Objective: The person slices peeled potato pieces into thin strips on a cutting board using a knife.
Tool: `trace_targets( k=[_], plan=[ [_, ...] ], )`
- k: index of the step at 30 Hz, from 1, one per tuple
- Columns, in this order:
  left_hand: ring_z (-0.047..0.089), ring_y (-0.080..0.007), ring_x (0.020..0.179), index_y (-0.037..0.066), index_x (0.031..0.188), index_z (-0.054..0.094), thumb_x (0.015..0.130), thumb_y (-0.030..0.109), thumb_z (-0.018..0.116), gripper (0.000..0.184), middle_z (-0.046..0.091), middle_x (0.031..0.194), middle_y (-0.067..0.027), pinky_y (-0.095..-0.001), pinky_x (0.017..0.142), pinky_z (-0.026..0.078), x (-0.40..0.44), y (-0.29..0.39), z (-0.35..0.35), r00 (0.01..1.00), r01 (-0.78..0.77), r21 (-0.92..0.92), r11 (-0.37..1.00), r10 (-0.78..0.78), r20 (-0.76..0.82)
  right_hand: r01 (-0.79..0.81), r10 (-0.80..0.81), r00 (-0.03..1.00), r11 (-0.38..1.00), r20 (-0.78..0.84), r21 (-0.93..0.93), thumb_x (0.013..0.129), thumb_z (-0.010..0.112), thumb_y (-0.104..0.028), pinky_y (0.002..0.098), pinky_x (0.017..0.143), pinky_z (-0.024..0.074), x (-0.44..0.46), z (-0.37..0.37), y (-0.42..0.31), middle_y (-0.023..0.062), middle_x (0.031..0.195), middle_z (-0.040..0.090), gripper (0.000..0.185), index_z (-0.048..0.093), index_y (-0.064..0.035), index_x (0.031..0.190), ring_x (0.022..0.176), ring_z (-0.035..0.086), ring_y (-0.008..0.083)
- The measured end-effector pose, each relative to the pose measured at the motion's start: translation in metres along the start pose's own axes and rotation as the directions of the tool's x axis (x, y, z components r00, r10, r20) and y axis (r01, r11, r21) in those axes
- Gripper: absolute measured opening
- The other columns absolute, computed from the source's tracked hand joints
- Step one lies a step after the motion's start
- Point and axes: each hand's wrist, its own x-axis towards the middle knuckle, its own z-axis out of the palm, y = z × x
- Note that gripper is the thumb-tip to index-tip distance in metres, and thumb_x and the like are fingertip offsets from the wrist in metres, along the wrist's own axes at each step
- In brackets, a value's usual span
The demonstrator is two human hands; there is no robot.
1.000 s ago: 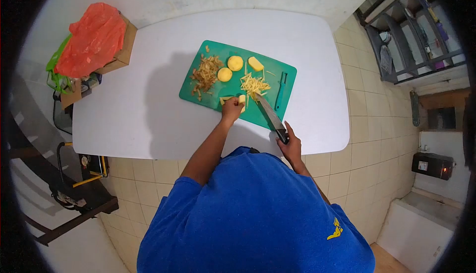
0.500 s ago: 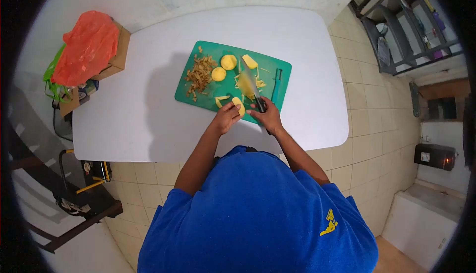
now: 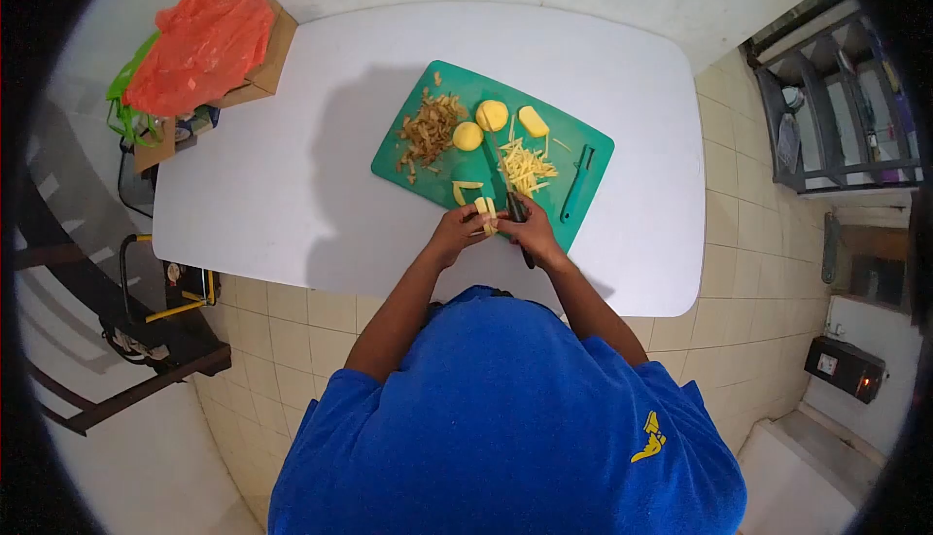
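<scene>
White table: potato piece, held in the left hand, fingertips closed, over the near edge of the green board; knife, gripped in the right hand; potato strips, peeled potatoes and peelings, spread beyond.

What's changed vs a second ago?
Right hand moved left to the left hand and the cut potato piece, keeping its grip on the knife. The blade swung from the potato strips to their left edge. No visible release; left hand keeps the piece. Unchanged: two round peeled potatoes, peelings and peeler on the green cutting board.
</scene>
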Motion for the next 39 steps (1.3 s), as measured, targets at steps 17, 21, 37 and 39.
trace_targets(
  k=[17, 21, 37, 39],
  plan=[
    [0.065, -0.026, 0.081, 0.003, 0.109, 0.064, 0.083, 0.018, 0.069, 0.031, 0.064, 0.09, -0.0136, -0.037, 0.074, 0.053, 0.057, 0.013, -0.004, 0.844, -0.245, 0.855, 0.458, 0.535, -0.045, 0.058, -0.145, 0.945, 0.956, -0.292, -0.287, 0.068, 0.076, -0.015, 0.0299, 0.08, 0.0496, 0.007, -0.037, 0.026, 0.0106, 0.103, 0.064, 0.074, 0.044, 0.0015, 0.133, 0.089, 0.061, 0.019],
    [0.066, -0.0234, 0.084, 0.005, 0.11, 0.064, 0.085, 0.018, 0.067, 0.028, 0.067, 0.092, -0.0131, -0.037, 0.074, 0.053, 0.073, 0.015, -0.006, 0.864, -0.267, 0.789, 0.552, 0.5, -0.057, 0.062, -0.146, 0.947, 0.958, -0.287, -0.281, 0.069, 0.075, -0.018, 0.0318, 0.083, 0.0501, 0.005, -0.046, 0.034, 0.0112, 0.101, 0.066, 0.072, 0.046, -0.0006, 0.133, 0.091, 0.063, 0.0202],
    [0.063, -0.0301, 0.08, 0.011, 0.08, 0.062, 0.077, 0.032, 0.071, 0.023, 0.062, 0.087, -0.007, -0.043, 0.066, 0.051, 0.011, 0.0, 0.014, 0.88, -0.079, 0.976, 0.201, 0.475, -0.026, 0.046, -0.227, 0.938, 0.83, -0.262, -0.556, 0.074, 0.077, -0.018, 0.0321, 0.077, 0.0516, -0.029, -0.046, 0.033, 0.0172, 0.098, 0.069, 0.062, 0.051, -0.0038, 0.128, 0.089, 0.068, 0.0228],
    [0.063, -0.0293, 0.074, 0.01, 0.08, 0.063, 0.072, 0.036, 0.074, 0.028, 0.061, 0.085, -0.0067, -0.0434, 0.062, 0.051, 0.009, -0.021, 0.013, 0.823, -0.158, 0.976, 0.151, 0.567, 0.046, 0.029, -0.239, 0.916, 0.84, -0.321, -0.542, 0.073, 0.077, -0.018, 0.0328, 0.077, 0.052, -0.03, -0.043, 0.04, 0.0161, 0.096, 0.069, 0.061, 0.052, -0.0058, 0.128, 0.088, 0.068, 0.0231]
  ],
)
